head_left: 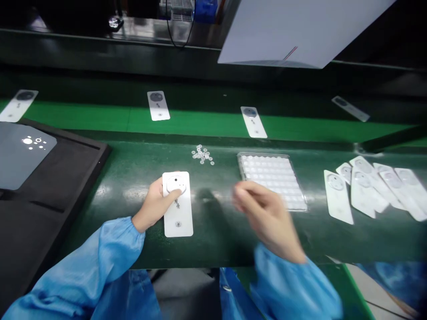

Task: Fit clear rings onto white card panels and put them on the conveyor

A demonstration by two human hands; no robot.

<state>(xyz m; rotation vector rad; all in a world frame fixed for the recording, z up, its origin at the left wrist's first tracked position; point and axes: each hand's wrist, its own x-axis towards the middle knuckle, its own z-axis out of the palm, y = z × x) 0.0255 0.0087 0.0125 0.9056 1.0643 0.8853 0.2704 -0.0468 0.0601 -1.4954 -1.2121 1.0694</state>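
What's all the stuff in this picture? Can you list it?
far plates: four, white, far row
near plate: one, white, under left hand
plate pile: about six, white, at right
small round pieces: many, whitish, middle
tray: one, clear, holding white pieces, right of middle
mat: one, black, left
panel: one, grey, on mat
sheet: one, white, top
left hand: one, bare, on near plate
right hand: one, blurred, by tray

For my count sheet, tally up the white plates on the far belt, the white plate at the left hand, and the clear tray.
White plates on the far belt: 4
White plate at the left hand: 1
Clear tray: 1
Total: 6
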